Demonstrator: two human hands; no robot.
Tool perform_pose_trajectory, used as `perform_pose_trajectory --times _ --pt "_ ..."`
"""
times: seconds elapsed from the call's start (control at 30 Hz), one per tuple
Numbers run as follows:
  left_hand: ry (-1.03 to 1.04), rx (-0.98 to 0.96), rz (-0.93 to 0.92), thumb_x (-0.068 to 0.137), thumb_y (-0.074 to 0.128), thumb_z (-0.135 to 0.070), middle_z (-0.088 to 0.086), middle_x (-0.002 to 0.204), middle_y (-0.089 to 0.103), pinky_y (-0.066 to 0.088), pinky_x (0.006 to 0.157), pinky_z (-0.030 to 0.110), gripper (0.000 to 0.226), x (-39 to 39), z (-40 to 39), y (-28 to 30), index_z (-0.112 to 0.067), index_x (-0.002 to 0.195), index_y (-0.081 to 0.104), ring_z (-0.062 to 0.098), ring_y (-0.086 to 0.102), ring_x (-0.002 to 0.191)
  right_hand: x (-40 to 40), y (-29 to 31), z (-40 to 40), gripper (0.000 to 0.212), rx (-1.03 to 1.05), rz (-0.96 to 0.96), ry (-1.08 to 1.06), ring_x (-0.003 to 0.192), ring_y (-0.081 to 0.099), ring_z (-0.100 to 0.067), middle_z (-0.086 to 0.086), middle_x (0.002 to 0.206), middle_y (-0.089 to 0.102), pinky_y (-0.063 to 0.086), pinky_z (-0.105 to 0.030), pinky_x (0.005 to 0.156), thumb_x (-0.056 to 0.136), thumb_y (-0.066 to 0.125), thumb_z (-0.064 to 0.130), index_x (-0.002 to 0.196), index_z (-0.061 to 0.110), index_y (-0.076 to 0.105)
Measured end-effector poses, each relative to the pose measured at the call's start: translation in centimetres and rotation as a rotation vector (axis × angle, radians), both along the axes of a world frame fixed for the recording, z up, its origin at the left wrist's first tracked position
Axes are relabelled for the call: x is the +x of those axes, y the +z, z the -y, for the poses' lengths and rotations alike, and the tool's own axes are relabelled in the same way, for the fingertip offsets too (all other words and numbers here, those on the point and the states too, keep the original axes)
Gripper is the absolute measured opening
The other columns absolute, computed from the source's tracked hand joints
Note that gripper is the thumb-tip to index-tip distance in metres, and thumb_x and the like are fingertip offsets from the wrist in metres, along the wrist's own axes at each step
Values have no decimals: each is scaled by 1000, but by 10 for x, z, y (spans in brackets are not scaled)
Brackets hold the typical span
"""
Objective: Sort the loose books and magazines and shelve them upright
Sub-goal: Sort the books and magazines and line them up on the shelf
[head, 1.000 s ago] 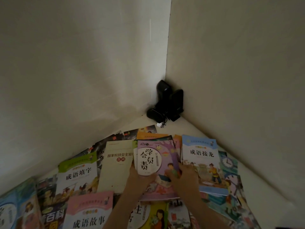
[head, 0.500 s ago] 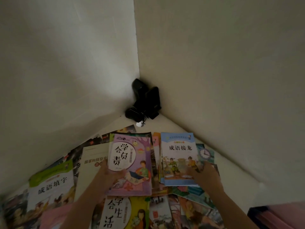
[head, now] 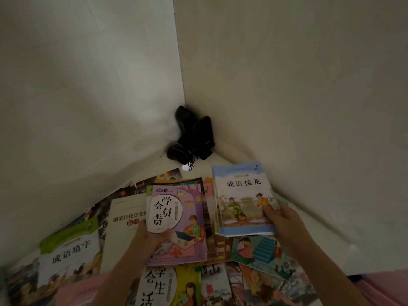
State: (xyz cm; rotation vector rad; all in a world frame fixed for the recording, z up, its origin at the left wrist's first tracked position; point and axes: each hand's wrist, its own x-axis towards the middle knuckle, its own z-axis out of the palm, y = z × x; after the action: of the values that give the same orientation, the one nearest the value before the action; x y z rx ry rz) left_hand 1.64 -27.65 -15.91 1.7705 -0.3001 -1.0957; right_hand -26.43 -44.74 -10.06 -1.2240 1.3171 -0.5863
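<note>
The left hand (head: 146,236) grips the lower left corner of a purple book (head: 176,221) with a drawn figure on its cover, on top of the spread books. The right hand (head: 284,221) pinches a light-blue book (head: 240,195) by its right edge, near the right wall.

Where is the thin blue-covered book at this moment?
In the head view, the thin blue-covered book is right of centre, held by the right hand, beside the purple-covered book and below the black objects in the corner.
</note>
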Motion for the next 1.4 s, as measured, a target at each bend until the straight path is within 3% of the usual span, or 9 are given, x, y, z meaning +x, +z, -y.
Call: perform_pose_trajectory --times 0.13,0.27,0.4,0.53,0.63,1.0,1.1,1.27,1.4 --pt "80 20 -97 92 61 -30 9 103 70 52 61 33 32 -5 2 11 -15 120 51 21 67 75 34 19 -21 17 66 161 86 73 58 -39 -20 77 61 53 -51 73 95 57 22 88 10 66" --pt "143 -100 -337 85 50 -60 9 93 74 57 68 39 53 3 1 16 -17 110 67 24 71 76 89 -8 -54 17 -38 -36 271 63 60 -14 -6 74 64 49 -20 54 97 54 21 108 10 62" --pt "-5 8 -107 50 89 -55 10 94 73 60 70 46 80 4 4 9 -12 112 62 26 72 79 106 -28 -78 16 -216 -300 368 54 46 -8 4 64 46 38 -18 47 96 53 38 102 23 54" --pt "21 -25 -27 68 86 -22 4 106 66 60 75 40 59 -3 -5 11 -19 113 49 23 69 90 97 -31 -65 59 -312 -426 472 67 54 -20 -1 77 52 49 -34 66 77 55 72 72 14 58" --pt "-34 -227 -65 73 80 -7 -4 103 70 59 70 33 59 -9 -19 26 -28 117 48 16 70 90 99 -17 -63 14 -216 -152 490 59 64 -6 12 70 67 52 -22 55 84 64 48 90 37 58" --pt "-312 -475 135 75 77 2 -10 139 49 57 84 42 101 19 19 51 -37 147 18 19 58 118 112 2 -64 72 -314 163 366 89 67 -15 -3 118 57 56 -20 72 92 55 4 128 52 15" --pt "-304 -456 223 68 82 -3 -19 126 54 57 82 36 100 5 18 34 -55 134 28 19 58 115 111 -21 -75 83 -235 203 350 113 60 -14 12 130 51 56 -27 84 90 60 5 126 62 12" --pt "-218 -522 246 71 75 15 -8 137 50 55 89 33 103 -5 13 26 -36 144 23 15 53 125 112 -38 -84 90 -260 245 279 109 58 3 23 132 49 54 -21 82 87 62 4 138 56 8" --pt "-265 -434 213 55 89 -20 -28 139 35 44 98 15 122 -18 13 14 -45 140 6 12 38 132 97 -44 -84 106 -212 220 236 119 56 -12 8 145 41 52 -28 91 79 72 8 145 49 -1"
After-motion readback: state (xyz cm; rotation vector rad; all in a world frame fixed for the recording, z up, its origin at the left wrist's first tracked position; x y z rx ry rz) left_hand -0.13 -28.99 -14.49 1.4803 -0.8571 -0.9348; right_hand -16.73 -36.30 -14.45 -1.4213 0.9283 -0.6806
